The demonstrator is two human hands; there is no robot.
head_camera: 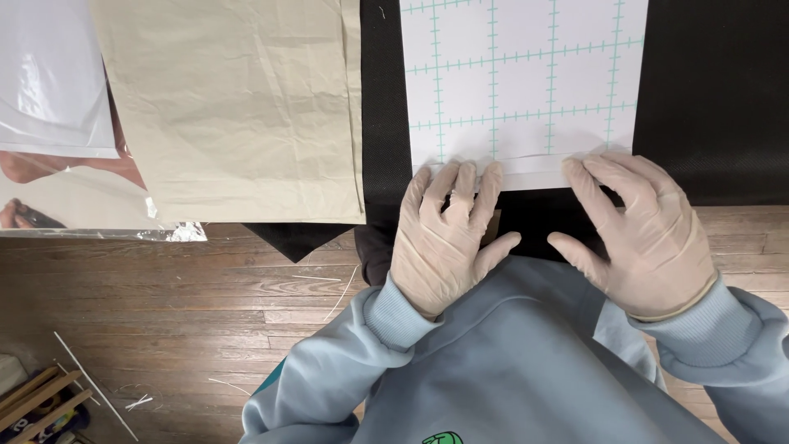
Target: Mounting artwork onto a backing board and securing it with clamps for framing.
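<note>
Both hands, the left hand (448, 238) and the right hand (637, 234), wear thin, smooth rubber gloves. The white grid sheet (526, 82) looks like smooth, matt paper. It lies on a black mat (715, 99) that looks dull and a bit rough. The tan paper (238, 107) is crinkly. The wood floor (164, 312) looks worn. The sleeves (723, 337) are soft cloth.

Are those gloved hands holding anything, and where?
Nothing is gripped: left hand and right hand press flat on the near edge of the gridded white sheet.
</note>
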